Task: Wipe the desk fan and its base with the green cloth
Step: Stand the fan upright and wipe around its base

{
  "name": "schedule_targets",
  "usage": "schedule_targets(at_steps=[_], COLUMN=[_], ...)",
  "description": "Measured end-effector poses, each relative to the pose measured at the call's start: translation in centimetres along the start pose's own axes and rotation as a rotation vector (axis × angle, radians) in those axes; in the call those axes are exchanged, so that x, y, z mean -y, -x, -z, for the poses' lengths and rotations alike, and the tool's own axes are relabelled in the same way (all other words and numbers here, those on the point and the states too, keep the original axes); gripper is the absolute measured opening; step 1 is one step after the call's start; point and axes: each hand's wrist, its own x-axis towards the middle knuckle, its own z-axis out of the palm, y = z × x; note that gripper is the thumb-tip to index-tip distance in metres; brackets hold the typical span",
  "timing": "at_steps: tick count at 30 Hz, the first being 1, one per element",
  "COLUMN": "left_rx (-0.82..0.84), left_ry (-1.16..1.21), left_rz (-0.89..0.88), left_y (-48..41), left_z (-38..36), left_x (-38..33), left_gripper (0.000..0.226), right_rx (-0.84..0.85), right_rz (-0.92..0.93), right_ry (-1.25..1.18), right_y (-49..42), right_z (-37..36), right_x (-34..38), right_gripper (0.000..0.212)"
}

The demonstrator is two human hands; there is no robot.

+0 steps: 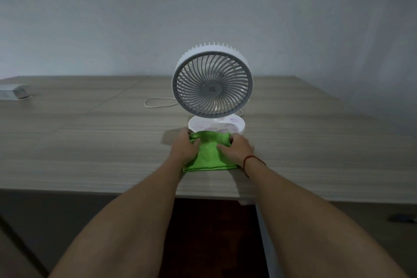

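A white desk fan [212,82] with a grey swirl grille stands upright on the wooden desk, facing me. Its round white base [239,123] has faint purple marks. A green cloth [208,153] lies on the desk right in front of the base, its far edge bunched up against the base's rim. My left hand [184,145] grips the cloth's left far corner. My right hand [237,149], with a red string at the wrist, grips the right far corner. Both hands press the cloth down.
A thin white cable [155,102] loops on the desk [90,142] behind and left of the fan. A pale box [14,91] sits at the far left. The wall stands close behind the desk. The desk's front edge runs just below the cloth.
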Motion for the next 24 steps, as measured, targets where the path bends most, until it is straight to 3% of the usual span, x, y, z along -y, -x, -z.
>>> schedule_targets(at_steps=[1,2,4,6,8,11,16,18,21,24], left_rx=[0.013,0.017,0.018,0.050,0.097,0.071,-0.192,-0.135,0.012,0.072], left_ry=[0.091,0.146,0.224,0.339,0.464,0.559,-0.027,-0.273,-0.468,-0.544], left_rz=[0.003,0.009,0.033,0.056,0.060,0.047,-0.050,-0.066,-0.051,-0.044], left_y=[-0.1,-0.1,-0.1,-0.1,0.0,-0.8,-3.4,-4.1,-4.9,-5.2], left_z=[0.1,0.3,0.3,-0.1,-0.6,-1.4,-1.2,-1.3,-1.7,-2.1], left_x=[-0.3,-0.5,-1.2,-2.0,-3.0,-3.3,-0.2,0.7,1.2,1.4], left_gripper=[0.022,0.024,0.033,0.040,0.042,0.041,0.040,0.052,0.066,0.073], right_rx=[0.017,0.022,-0.017,-0.101,-0.180,-0.228,-0.434,-0.470,-0.356,-0.040], right_rz=[0.014,0.010,-0.018,-0.032,-0.045,-0.046,-0.016,0.115,0.281,0.334], right_ry=[-0.118,-0.234,-0.421,-0.538,-0.588,-0.460,0.245,0.322,0.354,0.369], right_y=[-0.1,0.1,0.1,-0.1,-0.9,-2.6,-2.8,-2.6,-3.0,-3.9], right_z=[-0.1,0.0,0.4,0.9,1.5,2.2,0.9,0.0,-0.8,-1.3], right_x=[0.0,0.3,0.5,0.2,-0.2,-0.9,-1.1,-1.0,-0.6,-0.4], right_gripper=[0.016,0.014,0.026,0.024,0.025,0.032,0.043,0.055,0.067,0.075])
